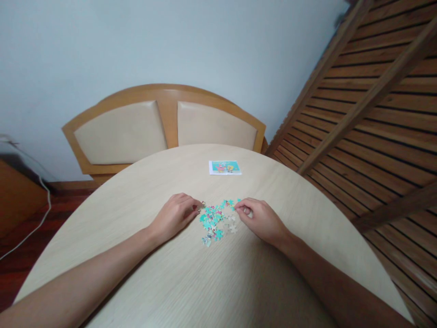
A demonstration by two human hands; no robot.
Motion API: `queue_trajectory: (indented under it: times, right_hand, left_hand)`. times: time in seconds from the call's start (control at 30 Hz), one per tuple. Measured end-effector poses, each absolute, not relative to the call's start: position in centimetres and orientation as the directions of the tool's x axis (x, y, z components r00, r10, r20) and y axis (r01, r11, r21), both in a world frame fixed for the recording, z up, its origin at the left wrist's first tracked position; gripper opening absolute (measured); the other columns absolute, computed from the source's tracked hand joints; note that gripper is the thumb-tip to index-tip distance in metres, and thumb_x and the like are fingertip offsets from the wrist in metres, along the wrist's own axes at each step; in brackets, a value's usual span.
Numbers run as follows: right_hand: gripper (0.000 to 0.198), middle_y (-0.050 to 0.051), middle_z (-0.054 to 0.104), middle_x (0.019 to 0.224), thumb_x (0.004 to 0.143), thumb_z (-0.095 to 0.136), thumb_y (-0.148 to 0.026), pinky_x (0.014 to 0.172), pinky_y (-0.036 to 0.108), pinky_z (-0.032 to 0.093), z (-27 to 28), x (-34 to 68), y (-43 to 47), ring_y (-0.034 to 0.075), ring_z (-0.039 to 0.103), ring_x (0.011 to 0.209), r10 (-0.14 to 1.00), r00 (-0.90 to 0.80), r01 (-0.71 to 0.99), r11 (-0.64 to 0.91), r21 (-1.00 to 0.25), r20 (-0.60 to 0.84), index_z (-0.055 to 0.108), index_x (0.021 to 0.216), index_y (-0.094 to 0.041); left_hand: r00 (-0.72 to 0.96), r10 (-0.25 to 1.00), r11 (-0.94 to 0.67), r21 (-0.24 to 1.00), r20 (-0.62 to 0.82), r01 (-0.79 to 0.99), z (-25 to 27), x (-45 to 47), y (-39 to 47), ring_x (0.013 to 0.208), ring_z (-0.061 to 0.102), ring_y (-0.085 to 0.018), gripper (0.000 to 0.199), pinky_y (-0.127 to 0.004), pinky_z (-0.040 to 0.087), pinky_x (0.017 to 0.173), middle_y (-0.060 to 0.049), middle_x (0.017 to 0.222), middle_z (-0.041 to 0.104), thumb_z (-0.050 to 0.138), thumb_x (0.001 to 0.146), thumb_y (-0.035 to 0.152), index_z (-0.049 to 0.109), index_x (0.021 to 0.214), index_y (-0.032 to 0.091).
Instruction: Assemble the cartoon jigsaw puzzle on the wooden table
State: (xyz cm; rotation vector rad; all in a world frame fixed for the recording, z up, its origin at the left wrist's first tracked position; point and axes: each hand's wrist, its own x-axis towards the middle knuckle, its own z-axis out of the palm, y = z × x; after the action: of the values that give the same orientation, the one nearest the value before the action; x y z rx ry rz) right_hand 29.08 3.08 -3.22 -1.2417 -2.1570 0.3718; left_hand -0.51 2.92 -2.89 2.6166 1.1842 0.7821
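Observation:
A loose heap of small jigsaw puzzle pieces point(212, 217), mostly turquoise with some pink and pale ones, lies on the round wooden table point(218, 282). At the heap's left edge, my left hand point(175, 213) rests with thumb and fingers closed at a small patterned puzzle piece point(203, 204). Across from it, my right hand point(261, 217) pinches at the upper right of the heap, where turquoise bits show by the fingertips. My fingers partly hide the piece there. Several pieces lie pale side up, such as a whitish one point(233, 228) near my right hand.
A small picture card point(225, 167) with pink and yellow cartoon figures on turquoise lies beyond the heap. Behind the table stands a wooden bench back with cream panels point(123, 132). Slatted wood point(372, 100) slopes along the right. A white cable point(46, 214) hangs at left.

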Motion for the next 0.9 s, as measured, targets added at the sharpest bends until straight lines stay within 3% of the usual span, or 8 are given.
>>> queue_trajectory:
  times: [0.37, 0.6, 0.9]
  right_hand:
    - [0.016, 0.004, 0.078, 0.093, 0.094, 0.060, -0.021, 0.080, 0.031, 0.050, -2.9, 28.9, 2.7, 0.018, 0.071, 0.086, 0.799, -0.489, 0.642, 0.601, -0.476, 0.350, 0.076, 0.095, -0.021]
    - [0.019, 0.005, 0.076, 0.100, 0.093, 0.064, -0.020, 0.087, 0.035, 0.048, -2.6, 28.7, 2.3, 0.021, 0.070, 0.097, 0.763, -0.554, 0.635, 0.646, -0.423, 0.333, 0.078, 0.104, -0.025]
    - [0.013, 0.005, 0.076, 0.098, 0.094, 0.063, -0.020, 0.085, 0.034, 0.045, -2.7, 28.7, 2.5, 0.021, 0.070, 0.096, 0.779, -0.543, 0.667, 0.627, -0.403, 0.314, 0.076, 0.095, -0.022]
  left_hand:
    - [0.559, 0.743, -0.669, 0.367, 0.368, 0.647, -2.8, -0.4, 2.9, 0.090, 0.069, -0.020, 0.020, -0.036, 0.051, 0.085, -0.004, 0.096, 0.076, 0.056, 0.102, 0.033, 0.072, 0.099, 0.023]
    - [0.777, 0.508, -0.860, 0.268, 0.371, 0.434, -2.1, 1.0, 1.0, 0.126, 0.057, -0.025, 0.031, -0.046, 0.046, 0.108, -0.008, 0.136, 0.064, 0.051, 0.103, 0.031, 0.063, 0.132, 0.026]
    - [0.805, 0.503, -0.863, 0.243, 0.315, 0.444, -2.3, 0.9, 0.9, 0.125, 0.057, -0.025, 0.028, -0.046, 0.045, 0.109, -0.008, 0.134, 0.065, 0.050, 0.103, 0.028, 0.066, 0.126, 0.024]
